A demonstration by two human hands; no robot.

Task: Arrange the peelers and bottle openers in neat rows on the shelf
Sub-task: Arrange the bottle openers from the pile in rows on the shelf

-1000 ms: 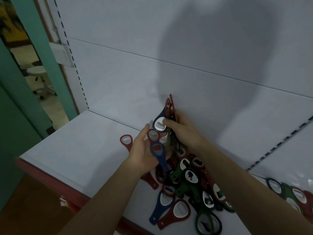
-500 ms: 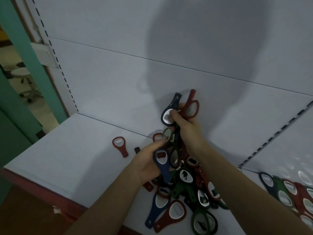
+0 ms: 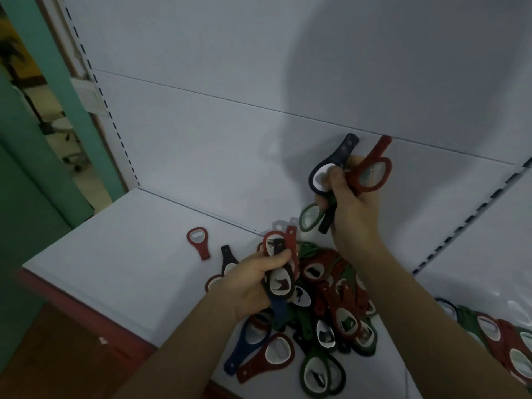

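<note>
While the pile waits unsorted, both hands are full:
Right hand (image 3: 352,214): raised near the back panel (image 3: 230,145), fingers curled tight round a fan of bottle openers, a dark blue one (image 3: 331,168), a red one (image 3: 371,172) and a green one (image 3: 309,217) among them.
Left hand (image 3: 253,280): low over the heap, thumb and fingers pinching a small stack of openers (image 3: 280,272).
Pile (image 3: 325,312): jumbled on the shelf (image 3: 115,254), overlapping at all angles.
Strays: one red opener (image 3: 198,245) lies apart to the left; a dark one (image 3: 229,259) lies just beside the left hand.
Handling: likely light, stiff and flat, with smooth faces that could slide against each other in a bunch; the narrow handle looks the surest place to hold.
Right edge: more openers (image 3: 503,341), cut off by the frame.
Hard to tell: how many each hand holds, whether any peelers are present, and what lies under the forearms.
</note>
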